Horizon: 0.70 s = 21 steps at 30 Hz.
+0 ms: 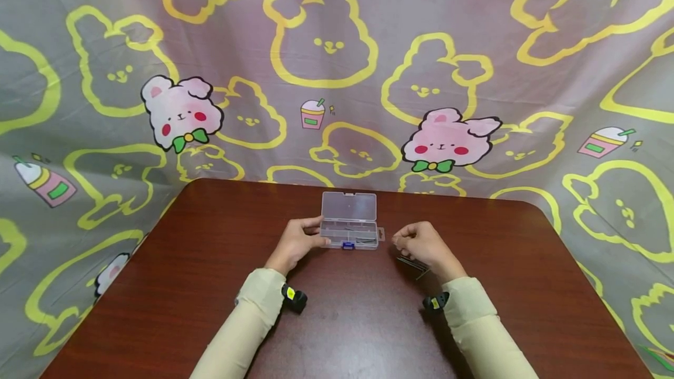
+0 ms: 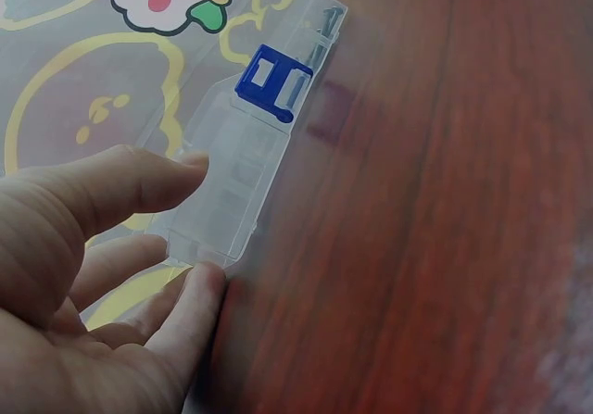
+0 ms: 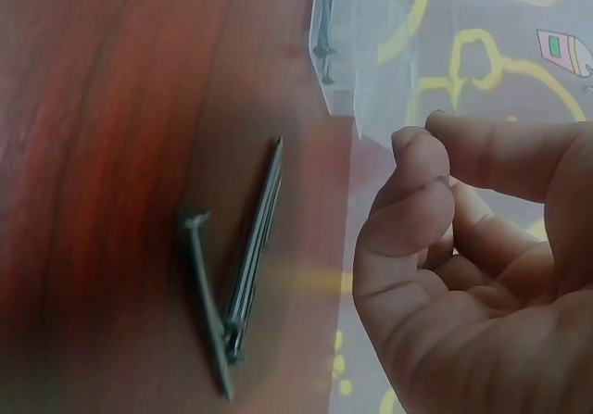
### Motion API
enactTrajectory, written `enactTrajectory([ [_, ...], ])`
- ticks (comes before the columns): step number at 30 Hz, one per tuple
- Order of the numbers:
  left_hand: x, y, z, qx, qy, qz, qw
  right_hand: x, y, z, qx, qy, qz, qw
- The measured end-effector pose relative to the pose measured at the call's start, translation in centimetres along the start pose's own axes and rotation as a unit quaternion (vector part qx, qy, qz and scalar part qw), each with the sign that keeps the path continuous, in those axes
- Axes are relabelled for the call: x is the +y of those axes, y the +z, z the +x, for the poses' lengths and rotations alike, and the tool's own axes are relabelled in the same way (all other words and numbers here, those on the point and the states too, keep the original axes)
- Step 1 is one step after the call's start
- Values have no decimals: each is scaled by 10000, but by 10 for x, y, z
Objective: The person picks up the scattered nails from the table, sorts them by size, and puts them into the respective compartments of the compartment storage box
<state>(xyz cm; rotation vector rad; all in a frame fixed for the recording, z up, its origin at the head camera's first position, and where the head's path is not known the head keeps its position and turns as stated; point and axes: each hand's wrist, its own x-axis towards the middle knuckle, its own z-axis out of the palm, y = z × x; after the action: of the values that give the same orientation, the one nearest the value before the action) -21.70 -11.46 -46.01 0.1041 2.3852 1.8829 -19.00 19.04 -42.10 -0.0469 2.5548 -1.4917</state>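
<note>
A clear plastic compartment box (image 1: 337, 234) stands on the table with its lid (image 1: 349, 206) raised at the back. It has a blue latch (image 2: 271, 82) in front and a few nails (image 1: 365, 241) in its right compartment. My left hand (image 1: 297, 243) grips the box's left end, thumb at the front and fingers around the end. My right hand (image 1: 423, 245) hovers right of the box, fingers curled and thumb near the index fingertip, with nothing visible between them. Below it lie several loose dark metal nails (image 3: 250, 257), one slanting away from the bunch.
A reddish-brown wooden table (image 1: 337, 320) lies under everything. Behind it hangs a grey cloth (image 1: 337, 151) printed with yellow outlines and pink cartoon heads. A small hanging tab (image 1: 381, 234) sticks out of the box's right end.
</note>
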Motion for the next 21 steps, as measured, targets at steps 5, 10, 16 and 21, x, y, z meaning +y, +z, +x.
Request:
enactTrajectory([
  [5,-1,0,1,-16,33,-53,10000,4,-5,-5,-37,-4,-48,10000],
  [10,0,0,0,20,30,7,10000,8,-9,-9,-59,-25,-70,10000],
  [16,1,-1,-1,36,26,60,10000,12,-13,-13,-60,-2,-104,9999],
  [21,1,0,-1,10,-6,38,10000,15,-16,-18,-65,11,-73,10000],
])
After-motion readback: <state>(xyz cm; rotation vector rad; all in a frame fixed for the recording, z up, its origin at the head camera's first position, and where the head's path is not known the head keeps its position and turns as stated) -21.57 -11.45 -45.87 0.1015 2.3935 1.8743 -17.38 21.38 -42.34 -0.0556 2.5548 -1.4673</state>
